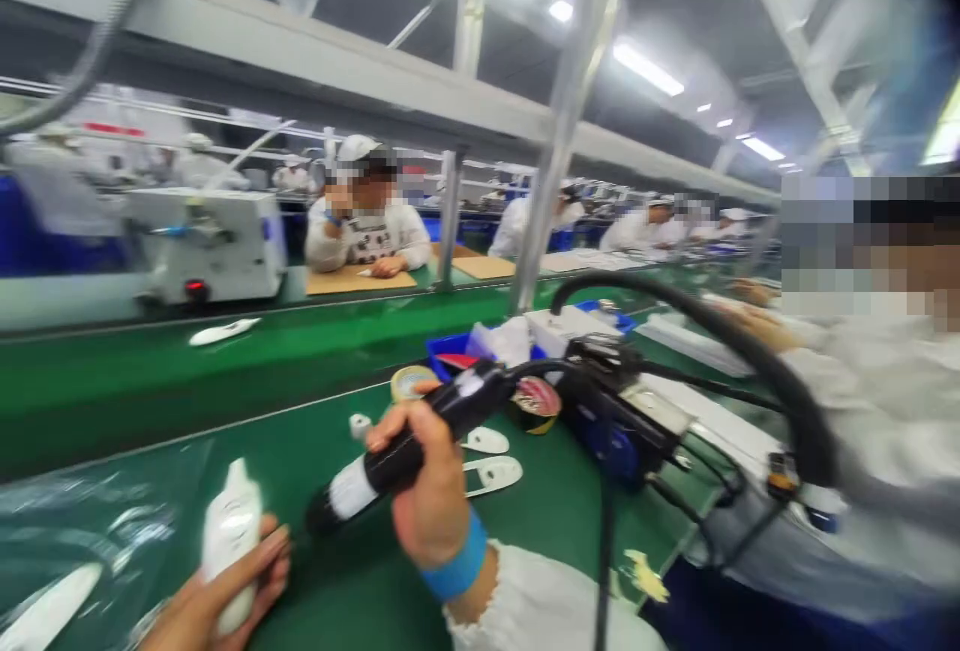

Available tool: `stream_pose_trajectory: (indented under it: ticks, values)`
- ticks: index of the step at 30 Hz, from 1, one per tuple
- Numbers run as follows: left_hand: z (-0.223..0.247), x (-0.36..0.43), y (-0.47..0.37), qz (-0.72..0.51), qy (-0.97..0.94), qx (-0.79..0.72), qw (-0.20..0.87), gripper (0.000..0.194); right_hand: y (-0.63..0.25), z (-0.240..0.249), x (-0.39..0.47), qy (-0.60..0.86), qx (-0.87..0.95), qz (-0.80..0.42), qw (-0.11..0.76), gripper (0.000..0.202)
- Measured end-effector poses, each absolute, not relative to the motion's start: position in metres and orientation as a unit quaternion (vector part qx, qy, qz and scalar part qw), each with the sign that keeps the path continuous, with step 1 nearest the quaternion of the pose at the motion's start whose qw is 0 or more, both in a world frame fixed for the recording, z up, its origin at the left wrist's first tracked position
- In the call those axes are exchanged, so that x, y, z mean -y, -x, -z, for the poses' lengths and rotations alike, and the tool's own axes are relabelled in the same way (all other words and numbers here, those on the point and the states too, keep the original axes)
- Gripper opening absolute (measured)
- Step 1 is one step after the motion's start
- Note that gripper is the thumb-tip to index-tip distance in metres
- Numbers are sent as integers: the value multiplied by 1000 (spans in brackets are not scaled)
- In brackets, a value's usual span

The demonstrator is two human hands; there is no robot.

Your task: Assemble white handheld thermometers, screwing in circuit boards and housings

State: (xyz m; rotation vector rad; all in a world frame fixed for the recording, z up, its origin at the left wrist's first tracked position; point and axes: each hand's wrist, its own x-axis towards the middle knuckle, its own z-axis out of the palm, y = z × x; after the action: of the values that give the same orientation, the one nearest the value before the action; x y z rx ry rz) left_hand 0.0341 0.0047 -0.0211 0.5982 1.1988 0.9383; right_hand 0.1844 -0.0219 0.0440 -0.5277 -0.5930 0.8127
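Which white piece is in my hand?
The narrow-tipped white piece, in your left hand. The far one, lower-left one and flat pair near your right hand lie unheld.

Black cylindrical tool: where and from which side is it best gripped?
Probably around the middle of the black cylindrical tool, from the near right, as the right hand holds it: the long, round body slants down to the left, leaving the cord at its upper end clear.

White casing (229, 523), elongated, narrow-tipped: held near-upright in the left hand (196, 609), above the counter (337, 586). Black cylindrical tool (390, 466), white-banded, corded at its upper end: gripped aslant in the right hand (433, 486), nose directed downward.
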Motion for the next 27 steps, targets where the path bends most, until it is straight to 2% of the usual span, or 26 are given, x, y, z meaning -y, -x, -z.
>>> stream_pose_trajectory:
  ticks: [4, 27]
  values:
    - [0, 14, -27, -422, -248, -493, 719, 22, -186, -42, 24, 226, 263, -448, 824, 24]
    - [6, 14, -27, -401, -259, -449, 756, 21, -187, -41, 32, 251, 317, -424, 811, 19]
